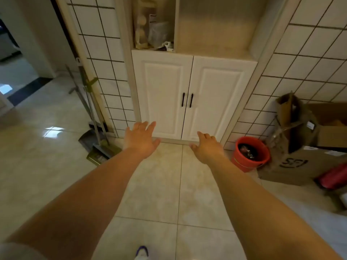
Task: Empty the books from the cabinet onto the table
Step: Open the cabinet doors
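Observation:
A white two-door cabinet stands straight ahead, set into a tiled wall. Both doors are closed, and two black handles sit side by side at the middle seam. No books or table show in this view. My left hand is stretched forward with fingers spread, in front of the lower left door and holding nothing. My right hand reaches out beside it, fingers relaxed and empty, in front of the lower right door. Neither hand touches the cabinet.
An open shelf above the left door holds bags and packaging. A broom and dustpan lean at the left wall. A red bucket and cardboard boxes crowd the floor at the right. A doorway opens far left.

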